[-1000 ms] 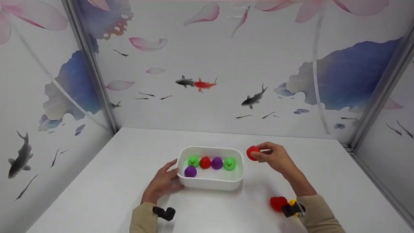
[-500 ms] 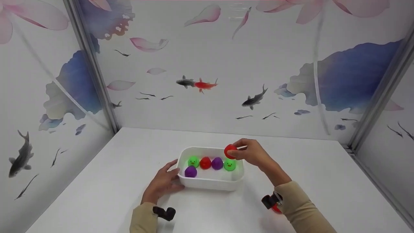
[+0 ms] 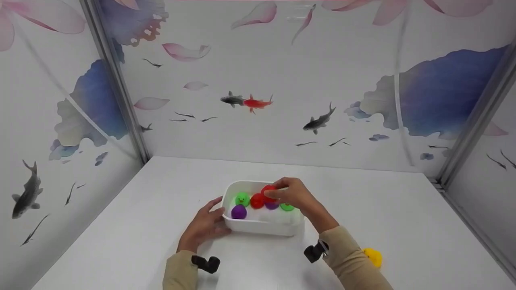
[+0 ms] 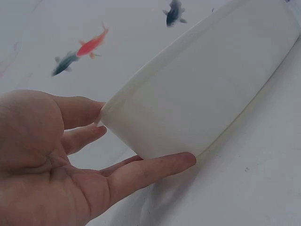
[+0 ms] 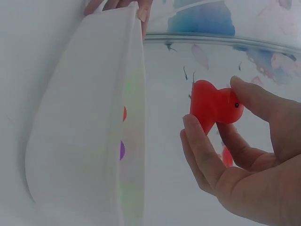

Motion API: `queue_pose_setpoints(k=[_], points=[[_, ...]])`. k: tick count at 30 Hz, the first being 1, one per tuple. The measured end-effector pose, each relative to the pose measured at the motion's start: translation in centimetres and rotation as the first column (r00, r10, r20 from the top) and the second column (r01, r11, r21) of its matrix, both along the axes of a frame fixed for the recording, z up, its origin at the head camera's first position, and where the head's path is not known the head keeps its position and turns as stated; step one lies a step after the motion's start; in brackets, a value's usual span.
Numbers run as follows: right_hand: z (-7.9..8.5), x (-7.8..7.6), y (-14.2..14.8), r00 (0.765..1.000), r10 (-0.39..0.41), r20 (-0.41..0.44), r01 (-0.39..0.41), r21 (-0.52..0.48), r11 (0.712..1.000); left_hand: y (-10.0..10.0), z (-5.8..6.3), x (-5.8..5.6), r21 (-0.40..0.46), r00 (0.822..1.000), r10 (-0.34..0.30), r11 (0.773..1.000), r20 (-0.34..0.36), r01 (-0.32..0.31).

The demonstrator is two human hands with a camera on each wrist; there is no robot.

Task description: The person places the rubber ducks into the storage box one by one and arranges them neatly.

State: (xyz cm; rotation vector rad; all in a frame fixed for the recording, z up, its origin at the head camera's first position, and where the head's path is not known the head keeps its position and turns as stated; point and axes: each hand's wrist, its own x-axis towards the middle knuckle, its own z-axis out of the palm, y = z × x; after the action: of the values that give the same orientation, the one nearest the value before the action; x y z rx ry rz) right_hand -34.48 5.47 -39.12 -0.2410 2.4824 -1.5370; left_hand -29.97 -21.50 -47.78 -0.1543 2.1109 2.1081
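A white plastic box [image 3: 258,227] stands on the table with small toy ducks inside. Against its left end is my left hand [image 3: 203,223], thumb and fingers spread round the corner, as the left wrist view of the hand [image 4: 61,155] shows. My right hand [image 3: 296,195] pinches a red rubber duck [image 5: 202,101] between thumb and fingertips, over the box's right half. Inside lie a green duck [image 3: 242,199], a red duck [image 3: 257,201] and a purple duck [image 3: 238,212]. A second purple duck [image 3: 272,205] and another green one [image 3: 287,207] are partly hidden by the right hand.
A yellow duck [image 3: 374,257] sits on the white table [image 3: 423,225], partly behind the right sleeve [image 3: 352,257]. Printed panels [image 3: 258,133] with metal corner posts wall in the table at the back and sides.
My right hand has carried the red duck leftward from beside the box to over it. The left hand keeps its place. The yellow duck shows more now, while the red one near it is hidden.
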Motion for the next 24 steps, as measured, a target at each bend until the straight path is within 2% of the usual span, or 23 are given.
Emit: queue_pose_setpoints(k=[6, 11, 24], points=[[-1.8, -0.2, -1.4, 1.000, 0.026, -0.015, -0.026, -0.016, 1.000, 0.0, -0.2, -0.2, -0.012, 1.000, 0.003, 1.000, -0.006, -0.003], [-3.0, -0.5, -2.0, 0.999, 0.015, -0.033, -0.015, -0.004, 1.000, 0.1, -0.3, -0.4, -0.028, 1.000, 0.008, 1.000, -0.007, -0.008], [-4.3, -0.9, -3.2, 0.999, -0.011, 0.033, 0.011, 0.014, 1.000, 0.0, -0.1, -0.3, -0.049, 1.000, -0.013, 0.999, -0.023, 0.012]])
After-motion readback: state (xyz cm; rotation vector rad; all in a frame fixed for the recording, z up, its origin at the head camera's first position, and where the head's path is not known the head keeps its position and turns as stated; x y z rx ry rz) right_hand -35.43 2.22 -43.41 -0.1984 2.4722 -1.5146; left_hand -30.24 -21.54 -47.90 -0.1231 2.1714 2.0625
